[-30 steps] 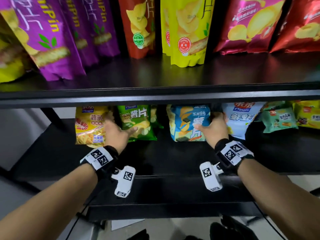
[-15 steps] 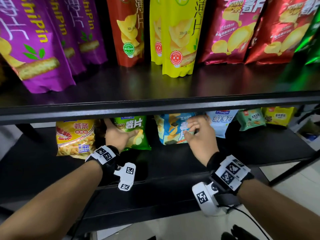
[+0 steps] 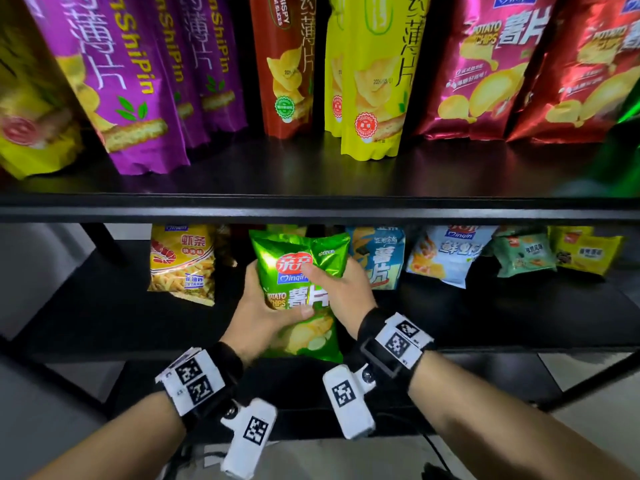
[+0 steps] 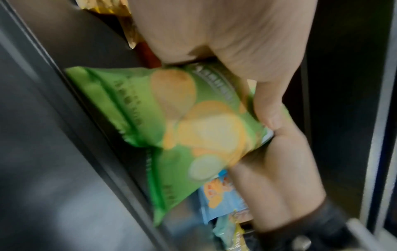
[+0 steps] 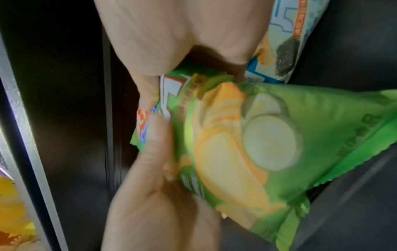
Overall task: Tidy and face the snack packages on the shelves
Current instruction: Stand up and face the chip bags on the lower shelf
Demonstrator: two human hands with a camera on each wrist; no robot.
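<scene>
A green potato chip bag is held upright in front of the lower shelf, label facing me. My left hand grips its left edge, thumb across the front. My right hand grips the right side, thumb on the logo. The left wrist view shows the same green bag under my left thumb; the right wrist view shows the green bag with my left thumb pressed on it. A second green bag stands close behind the held one.
On the lower shelf stand a yellow shrimp-stick bag, a blue chip bag, a white-blue bag, a pale green pack and a yellow pack. The upper shelf carries tall purple, red, yellow and magenta bags.
Both hands have come together on the green chip bag and drawn it forward off the shelf row. The right hand left the blue bag. The view has moved closer.
</scene>
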